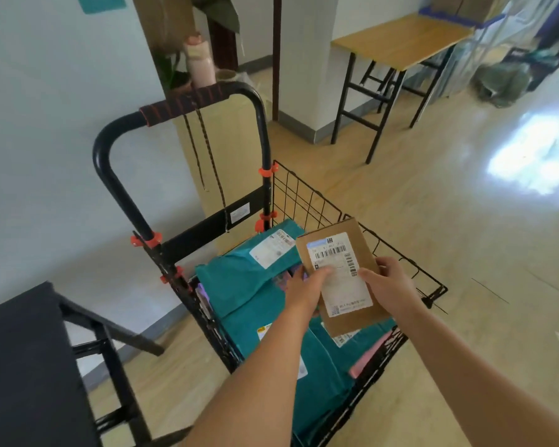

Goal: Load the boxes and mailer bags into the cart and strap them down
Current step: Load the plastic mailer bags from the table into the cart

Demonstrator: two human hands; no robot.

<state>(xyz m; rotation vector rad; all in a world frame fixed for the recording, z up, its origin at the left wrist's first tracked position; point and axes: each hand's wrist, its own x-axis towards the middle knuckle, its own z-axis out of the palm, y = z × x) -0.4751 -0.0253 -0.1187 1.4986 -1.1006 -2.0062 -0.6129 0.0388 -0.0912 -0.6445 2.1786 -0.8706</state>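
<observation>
A flat brown cardboard box (pixel 352 235) with a white shipping label hangs just above the black wire cart (pixel 307 196). My left hand (pixel 304 287) grips its left edge, thumb on the label. My right hand (pixel 389 283) grips its right edge. Several teal mailer bags (pixel 239 279) fill the cart basket beneath the box, and a pink mailer (pixel 371 356) shows at the basket's near right side. A dark elastic strap (pixel 188 103) is wound around the cart handle, with its cords hanging down.
A black table (pixel 23 366) stands at the lower left beside the cart. A wooden-topped table (pixel 400 40) with black legs stands at the back right. A pink bottle (pixel 200 64) and a plant sit on a ledge behind the handle. Open floor lies to the right.
</observation>
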